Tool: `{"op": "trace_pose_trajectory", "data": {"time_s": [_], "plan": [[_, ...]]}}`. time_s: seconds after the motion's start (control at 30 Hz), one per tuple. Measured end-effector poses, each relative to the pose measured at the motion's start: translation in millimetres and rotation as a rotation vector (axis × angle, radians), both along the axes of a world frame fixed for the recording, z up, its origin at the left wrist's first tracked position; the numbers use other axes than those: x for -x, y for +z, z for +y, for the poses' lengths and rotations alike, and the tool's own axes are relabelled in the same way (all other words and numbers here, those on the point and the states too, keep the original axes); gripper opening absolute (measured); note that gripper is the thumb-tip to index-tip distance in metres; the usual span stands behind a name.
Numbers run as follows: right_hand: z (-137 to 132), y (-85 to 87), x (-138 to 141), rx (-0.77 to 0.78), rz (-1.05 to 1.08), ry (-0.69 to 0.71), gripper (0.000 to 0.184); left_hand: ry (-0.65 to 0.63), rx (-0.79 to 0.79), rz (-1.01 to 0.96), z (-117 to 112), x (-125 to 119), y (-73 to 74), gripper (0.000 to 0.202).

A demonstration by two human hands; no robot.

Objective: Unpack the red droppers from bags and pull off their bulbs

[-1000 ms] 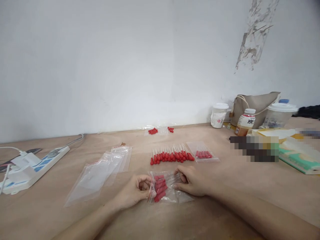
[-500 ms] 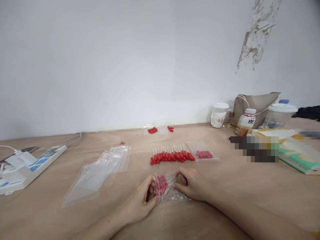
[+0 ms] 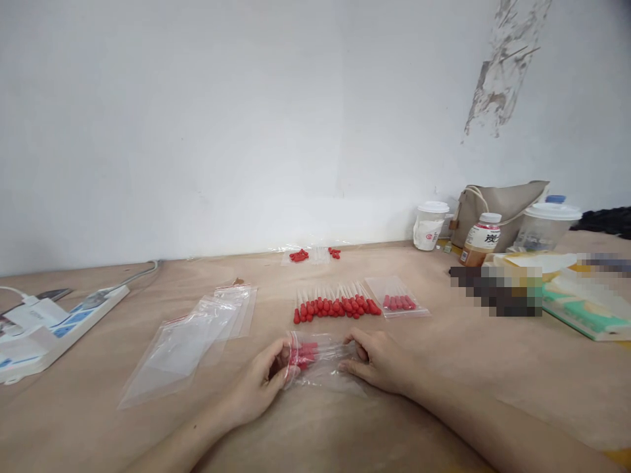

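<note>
A small clear zip bag (image 3: 318,358) with several red-bulbed droppers inside lies on the wooden table in front of me. My left hand (image 3: 259,384) pinches its red-striped mouth end. My right hand (image 3: 382,361) grips the other end, fingers curled on the plastic. Just beyond, a row of loose red-bulbed droppers (image 3: 338,304) lies on the table, with a filled bag of droppers (image 3: 398,299) to its right.
Empty zip bags (image 3: 194,341) lie to the left, and a white power strip (image 3: 54,325) sits at the far left. More red pieces in plastic (image 3: 313,255) lie by the wall. Cups, a bottle (image 3: 478,240), a beige bag and books stand at the right.
My left hand has slid along the bag's mouth and lifted that end slightly; the droppers inside have bunched together. The right hand has stayed put.
</note>
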State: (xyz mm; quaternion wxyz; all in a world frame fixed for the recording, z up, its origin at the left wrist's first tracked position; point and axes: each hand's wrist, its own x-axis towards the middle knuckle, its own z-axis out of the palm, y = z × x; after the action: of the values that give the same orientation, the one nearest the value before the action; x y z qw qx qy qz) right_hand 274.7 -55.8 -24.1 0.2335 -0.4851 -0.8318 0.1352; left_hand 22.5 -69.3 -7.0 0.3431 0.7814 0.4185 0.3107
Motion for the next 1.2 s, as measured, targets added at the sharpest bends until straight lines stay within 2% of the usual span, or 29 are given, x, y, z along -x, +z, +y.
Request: {"op": "trace_pose_trajectory", "data": {"time_s": [0.1,0.27,0.33,0.5,0.6,0.67,0.77,0.87,0.97,1.0,1.07,1.13,1.2], "plan": [[2,0.3,-1,0.006,0.002,-0.002,0.037,-0.013,0.076,-0.021,6,12,5.2,0.027],[1,5.2,-4,0.047,0.017,-0.002,0.037,-0.069,0.280,-0.053,16,36,25.1,0.034],[1,6.7,-5,0.061,0.026,0.003,0.037,-0.046,0.305,-0.082,21,44,29.2,0.032],[2,5.2,-6,0.057,0.028,0.009,0.037,0.070,0.371,-0.127,31,50,17.7,0.029],[2,3.9,-5,0.056,0.026,0.009,0.036,0.122,0.338,-0.133,34,52,14.4,0.031],[2,3.8,-6,0.055,0.027,0.015,0.035,0.161,0.272,-0.109,35,57,21.1,0.032],[2,3.8,-6,0.052,0.035,0.022,0.034,0.274,0.104,-0.034,37,76,38.8,0.030],[3,3.1,-7,0.060,0.043,0.027,0.035,0.447,-0.125,0.028,42,93,50.8,0.028],[3,2.5,-6,0.071,0.048,0.029,0.034,0.554,-0.444,0.201,54,93,50.1,0.022],[3,2.6,-6,0.072,0.048,0.028,0.033,0.543,-0.567,0.308,59,88,47.9,0.020],[3,3.3,-6,0.072,0.044,0.026,0.033,0.442,-0.778,0.551,69,73,42.1,0.023],[2,4.5,-6,0.067,0.033,0.021,0.034,0.304,-0.879,0.760,76,54,35.3,0.030],[2,5.7,-6,0.056,0.025,0.015,0.035,0.198,-0.897,0.895,80,38,27.7,0.035]]}}
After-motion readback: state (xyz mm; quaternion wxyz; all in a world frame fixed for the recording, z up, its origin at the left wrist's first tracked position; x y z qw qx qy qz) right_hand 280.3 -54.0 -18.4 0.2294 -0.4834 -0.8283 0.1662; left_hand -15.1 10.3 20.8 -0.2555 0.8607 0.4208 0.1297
